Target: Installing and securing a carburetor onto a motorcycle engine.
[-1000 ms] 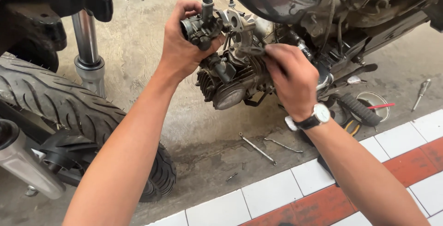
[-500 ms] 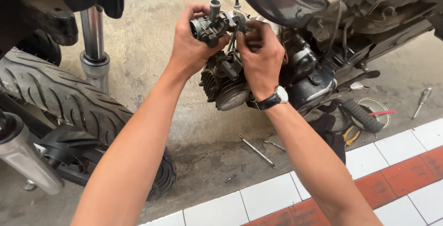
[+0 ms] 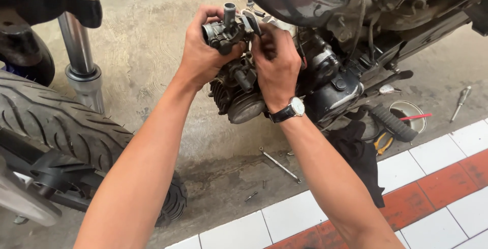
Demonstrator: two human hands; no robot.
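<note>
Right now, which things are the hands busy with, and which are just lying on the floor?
In use:
- left hand gripping the carburetor
- right hand on its side
- engine just below

Lying about:
- long bolt
- small screw
- black cloth
- metal bowl
- screwdriver
- front tyre

Bare concrete floor (image 3: 152, 50), stained dark under the engine. A long rod (image 3: 279, 165) lies there, small bolts (image 3: 250, 196) near it. A black rag (image 3: 361, 160) laps onto the white-and-red tiles (image 3: 437, 198). Metal bowl (image 3: 409, 114) and screwdriver (image 3: 460, 101) rest further right; the tyre (image 3: 66, 127) stands left.
</note>
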